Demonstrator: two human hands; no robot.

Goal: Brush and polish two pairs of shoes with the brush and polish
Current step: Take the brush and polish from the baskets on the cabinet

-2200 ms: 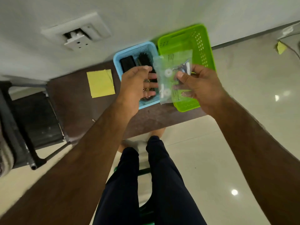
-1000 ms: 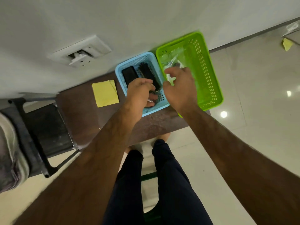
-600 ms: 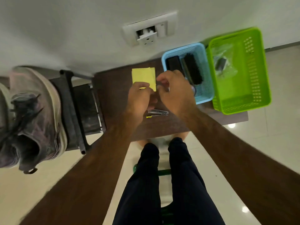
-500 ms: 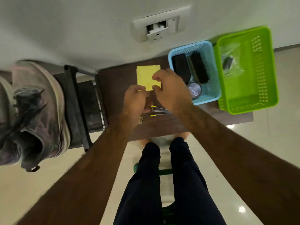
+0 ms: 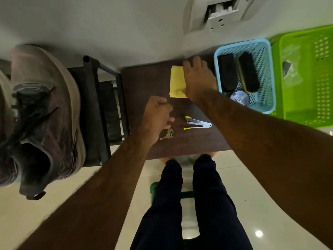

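right hand (image 5: 198, 82): flat on cloth (image 5: 176, 82), fingers spread
left hand (image 5: 157, 116): curled, can't tell if holding anything
brush (image 5: 248, 72): in blue basket (image 5: 241, 42), 3 o'clock of right hand
change: bag (image 5: 292, 73) it held earlier now in green basket (image 5: 322, 87)

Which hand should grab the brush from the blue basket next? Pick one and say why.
Right. The right hand lies flat on the yellow cloth directly beside the blue basket holding the brush; the left hand is curled farther off, by the keys.

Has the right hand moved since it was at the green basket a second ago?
Yes. The right hand went left, past the blue basket, and now rests on the yellow cloth.
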